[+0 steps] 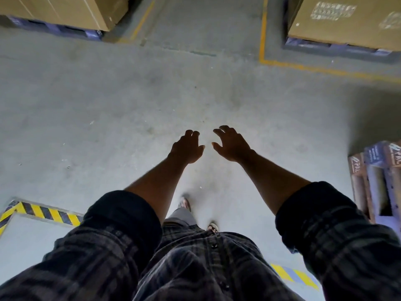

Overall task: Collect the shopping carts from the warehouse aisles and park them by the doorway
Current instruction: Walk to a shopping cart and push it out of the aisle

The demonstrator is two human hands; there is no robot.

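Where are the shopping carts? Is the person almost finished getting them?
No cart shows here, and no doorway, so nothing looks done from this view. Both the left hand and the right hand are open and empty, stretched out over the bare concrete floor. Only cardboard boxes on pallets stand ahead. Finding carts, pushing and parking them all seems left.

Dark plaid shirt (pixel 195 268), grey floor (pixel 130 105), yellow-black striped tape (pixel 43 211), brown boxes (pixel 347 20)
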